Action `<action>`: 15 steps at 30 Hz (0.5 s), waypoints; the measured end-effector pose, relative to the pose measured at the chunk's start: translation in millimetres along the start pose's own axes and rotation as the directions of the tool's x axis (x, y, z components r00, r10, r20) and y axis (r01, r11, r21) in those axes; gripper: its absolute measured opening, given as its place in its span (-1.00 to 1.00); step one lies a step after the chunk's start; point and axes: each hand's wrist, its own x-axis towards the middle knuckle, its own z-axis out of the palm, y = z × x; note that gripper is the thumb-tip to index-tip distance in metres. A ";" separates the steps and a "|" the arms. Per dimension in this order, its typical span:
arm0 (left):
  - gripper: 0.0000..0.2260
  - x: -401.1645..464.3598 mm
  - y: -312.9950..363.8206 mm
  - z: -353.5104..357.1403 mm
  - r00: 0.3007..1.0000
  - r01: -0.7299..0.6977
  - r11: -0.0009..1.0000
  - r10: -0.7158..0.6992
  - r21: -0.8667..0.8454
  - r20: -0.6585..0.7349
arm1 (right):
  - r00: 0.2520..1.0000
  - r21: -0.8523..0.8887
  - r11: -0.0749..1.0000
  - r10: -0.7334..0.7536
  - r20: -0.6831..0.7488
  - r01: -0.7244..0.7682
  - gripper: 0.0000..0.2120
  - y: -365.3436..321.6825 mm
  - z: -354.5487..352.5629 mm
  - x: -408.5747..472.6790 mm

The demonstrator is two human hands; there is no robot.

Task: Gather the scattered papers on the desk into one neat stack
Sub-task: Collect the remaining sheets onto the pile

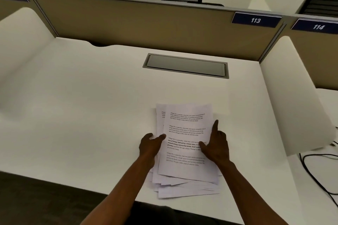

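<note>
Head view: left hand (150,145) and right hand (216,147), both spread flat, flank the papers (184,151) lying lengthwise away from the person, edges fanned.

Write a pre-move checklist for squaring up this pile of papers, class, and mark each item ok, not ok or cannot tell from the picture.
1. All papers gathered in one pile: ok, no stray sheets show on the desk.
2. Left hand at the pile's left edge: ok.
3. Right hand at the right edge: ok, thumb on the top sheet.
4. Edges aligned: not ok, the lower sheets fan out at the near end.
5. Pile fully on the desk: ok, though its near end lies close to the front edge.
6. Sheets all facing the same way: cannot tell.
</note>
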 end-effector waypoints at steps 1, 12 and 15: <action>-0.33 1.5 1.9 -0.7 1.000 0.007 1.000 -0.007 0.005 0.018 | 1.000 0.003 1.000 -0.004 0.004 0.004 0.08 -0.4 -0.3 -0.8; -0.53 -8.4 1.9 4.5 0.980 -0.176 0.979 0.166 0.099 0.106 | 0.997 0.012 0.997 -0.080 -0.020 0.080 -0.01 -1.0 4.1 -9.5; -0.48 -4.3 4.4 2.3 0.979 -0.170 0.980 0.156 0.100 0.135 | 0.997 0.032 0.997 -0.072 -0.034 0.073 -0.02 -3.3 4.9 -9.7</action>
